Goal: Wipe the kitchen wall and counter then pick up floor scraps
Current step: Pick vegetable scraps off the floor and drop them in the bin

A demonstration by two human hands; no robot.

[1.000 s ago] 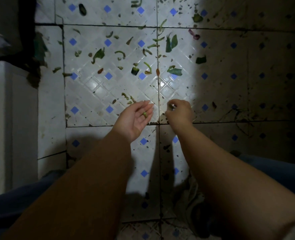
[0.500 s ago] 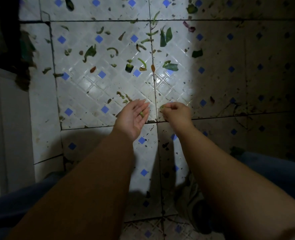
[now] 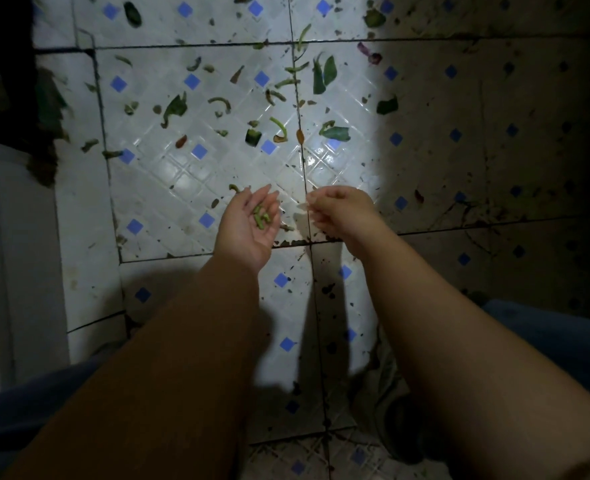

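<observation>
Head view: at centre frame the left hand (image 3: 248, 225) lies palm up, fingers relaxed, cupping a few green scraps (image 3: 261, 216). Just right, the right hand (image 3: 338, 211) pinches a small pale piece. Many scraps (image 3: 217, 102) remain on the floor (image 3: 168, 174) above, so pickup seems barely begun.

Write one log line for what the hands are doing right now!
left hand: palm up, cupping green scraps | right hand: pinching pale scrap | floor: scraps remain
</observation>
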